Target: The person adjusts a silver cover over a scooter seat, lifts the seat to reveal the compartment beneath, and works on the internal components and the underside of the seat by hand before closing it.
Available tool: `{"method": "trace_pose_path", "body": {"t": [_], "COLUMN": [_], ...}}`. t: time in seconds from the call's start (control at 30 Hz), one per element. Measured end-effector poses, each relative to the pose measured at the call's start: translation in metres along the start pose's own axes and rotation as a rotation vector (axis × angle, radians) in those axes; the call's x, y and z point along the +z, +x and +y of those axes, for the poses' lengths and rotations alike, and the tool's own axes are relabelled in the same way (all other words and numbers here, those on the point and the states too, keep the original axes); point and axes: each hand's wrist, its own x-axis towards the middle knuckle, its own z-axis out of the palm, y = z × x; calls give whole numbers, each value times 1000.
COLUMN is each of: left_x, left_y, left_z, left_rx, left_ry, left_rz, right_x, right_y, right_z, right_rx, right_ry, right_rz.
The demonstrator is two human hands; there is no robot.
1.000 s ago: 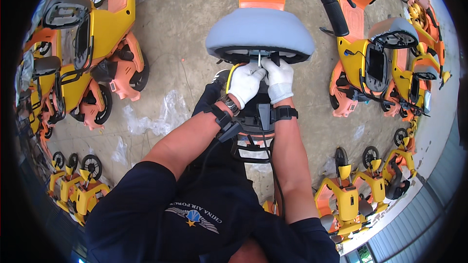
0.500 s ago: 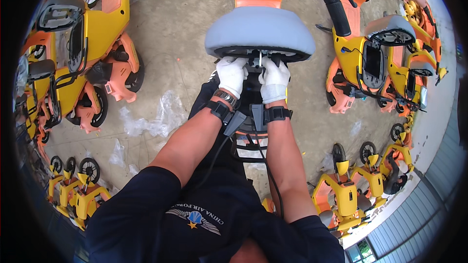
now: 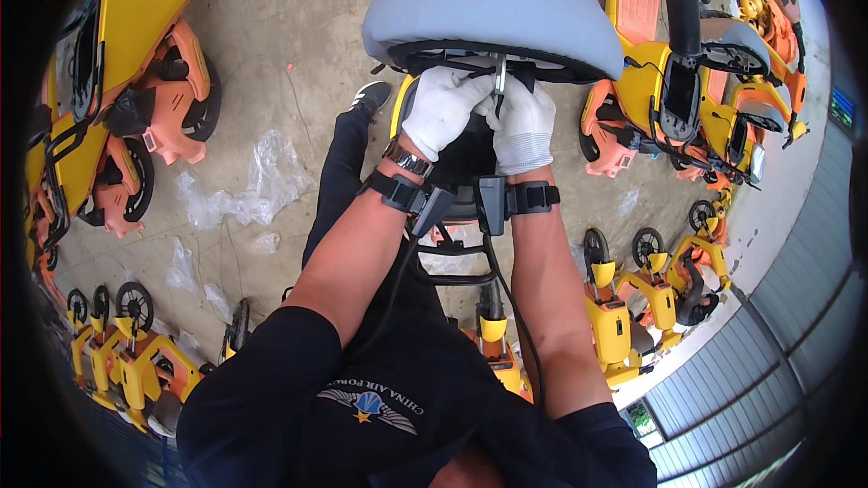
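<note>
A grey padded scooter seat [image 3: 488, 4] is tilted up in front of me, its black-edged underside toward my hands. My left hand [image 3: 443, 110], in a white glove, is closed with its fingertips at the seat's lower edge; what they pinch is hidden. My right hand [image 3: 524, 126], also gloved in white, has bent fingers closed beside a narrow silvery metal piece [image 3: 500, 77] that hangs from the underside. A small dark part shows by the right fingertips, too small to name. Below the hands lies the scooter's dark open compartment [image 3: 468, 152].
A black rear rack [image 3: 452, 280] sits close to my body. Yellow and orange scooters [image 3: 172, 81] stand at left, with another scooter [image 3: 665, 99] at right and smaller ones along the near side. Crumpled clear plastic [image 3: 253, 185] lies on the concrete floor.
The seat looks larger and higher in view as my head has shifted. Both hands remain at its underside, and the fingertips have drawn closer together around the metal piece.
</note>
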Motion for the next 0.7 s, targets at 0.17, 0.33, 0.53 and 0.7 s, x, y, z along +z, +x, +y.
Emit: {"method": "trace_pose_path", "body": {"t": [0.17,0.33,0.53,0.7], "left_x": [-3,-3,5,-29], "left_y": [-6,-19,-13,-17], "left_z": [-3,29,29,30], "left_rx": [385,277,51,445], "left_ry": [695,785,534,942], "left_rz": [62,28,161,201], "right_x": [-13,-30,-33,-48], "right_y": [-1,-4,12,28], "right_z": [-18,-42,-52,-60], "right_rx": [-81,-601,-916,-968], "right_ry": [-342,-1212,-1475,-1545], "right_rz": [4,-223,-289,-278]}}
